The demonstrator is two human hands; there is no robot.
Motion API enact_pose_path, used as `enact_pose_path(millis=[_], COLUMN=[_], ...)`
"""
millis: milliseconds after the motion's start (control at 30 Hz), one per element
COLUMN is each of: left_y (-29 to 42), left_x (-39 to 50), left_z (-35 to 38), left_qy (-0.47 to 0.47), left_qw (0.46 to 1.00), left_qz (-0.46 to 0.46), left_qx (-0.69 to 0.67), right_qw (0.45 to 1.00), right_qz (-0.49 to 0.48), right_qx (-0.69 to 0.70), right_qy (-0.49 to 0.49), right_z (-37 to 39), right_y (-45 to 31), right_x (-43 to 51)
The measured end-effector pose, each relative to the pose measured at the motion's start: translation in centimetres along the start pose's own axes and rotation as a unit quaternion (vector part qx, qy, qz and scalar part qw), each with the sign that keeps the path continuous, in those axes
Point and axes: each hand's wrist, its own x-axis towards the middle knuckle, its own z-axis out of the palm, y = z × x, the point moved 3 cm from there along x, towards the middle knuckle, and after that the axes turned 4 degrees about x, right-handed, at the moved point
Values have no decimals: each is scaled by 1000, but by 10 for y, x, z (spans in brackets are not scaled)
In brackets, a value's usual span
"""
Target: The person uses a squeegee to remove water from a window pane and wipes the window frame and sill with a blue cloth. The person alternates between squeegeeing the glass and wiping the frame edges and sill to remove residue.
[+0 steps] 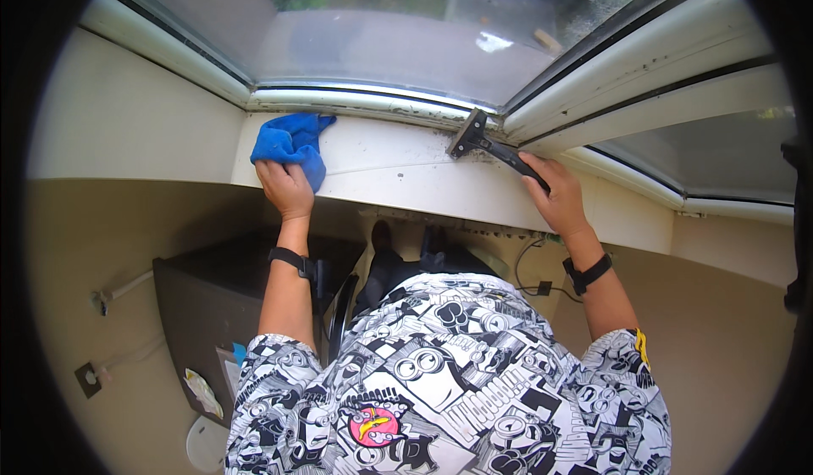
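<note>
My left hand [283, 186] grips a crumpled blue cloth [286, 138] against the left part of the white window sill [394, 176]. The handle of a black scraper with a wide head [470, 135] is in my right hand [557, 192]. Its head lies at the back right of the sill, close to the corner of the window frame [381, 103]. Dark specks and grime show around the scraper head and along the frame's lower edge. A thin line runs across the sill between the cloth and the scraper.
Window panes [381, 43] rise behind the sill, with another framed pane [711, 157] at the right. Below the sill at the left stands a dark cabinet-like box [203, 310]. A cable [521, 272] hangs beneath the sill at the right, near a wall socket [544, 288].
</note>
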Motion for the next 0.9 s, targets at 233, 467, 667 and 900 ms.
enact_pose_path(millis=[233, 467, 667, 900], left_y=[1, 2, 4, 7], left_x=[1, 2, 3, 5], left_z=[-3, -6, -6, -8], left_qy=[-10, -19, -17, -16], left_qw=[1000, 1000, 1000, 1000], left_qz=[-5, 0, 5, 3], left_qx=[10, 7, 14, 6], right_qw=[996, 993, 993, 987], right_qz=[59, 58, 35, 41], right_qx=[61, 95, 109, 137], right_qy=[-18, -25, -37, -75], right_z=[1, 1, 0, 2], right_y=[9, 17, 19, 23], right_x=[-7, -3, -2, -2])
